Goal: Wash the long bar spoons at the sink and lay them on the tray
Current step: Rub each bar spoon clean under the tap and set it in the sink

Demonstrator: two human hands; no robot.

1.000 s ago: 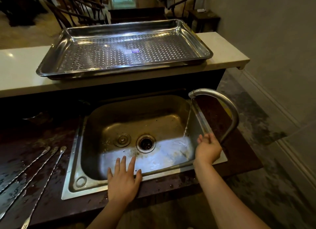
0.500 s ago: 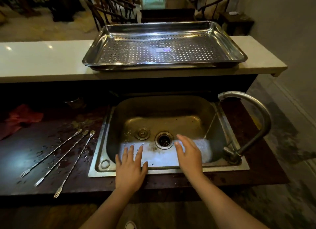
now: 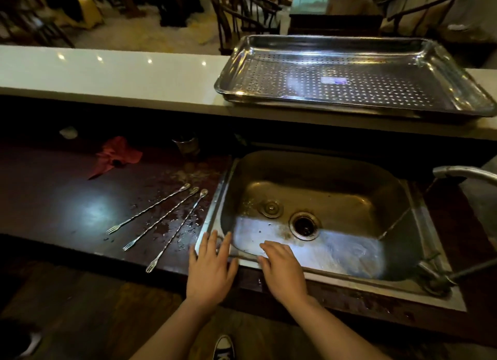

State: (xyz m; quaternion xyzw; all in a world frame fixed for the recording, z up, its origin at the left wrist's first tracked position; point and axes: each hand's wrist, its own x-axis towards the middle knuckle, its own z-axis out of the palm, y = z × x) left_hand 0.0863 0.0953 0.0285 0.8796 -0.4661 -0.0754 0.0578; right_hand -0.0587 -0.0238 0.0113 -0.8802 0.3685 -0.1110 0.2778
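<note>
I saw the perforated steel tray on the far white ledge, the steel sink below it. My left hand and right hand lay flat, empty, on its near rim. Three twisted steel bar spoons lay left.

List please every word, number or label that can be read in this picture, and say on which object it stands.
No text can be read.
Sticker on the floor of the perforated tray: white and purple, print too blurred to read.
Shoe on the floor below: a white mark on the toe, cut off, not legible.
Bar spoons, sink, faucet: no marking visible.
</note>
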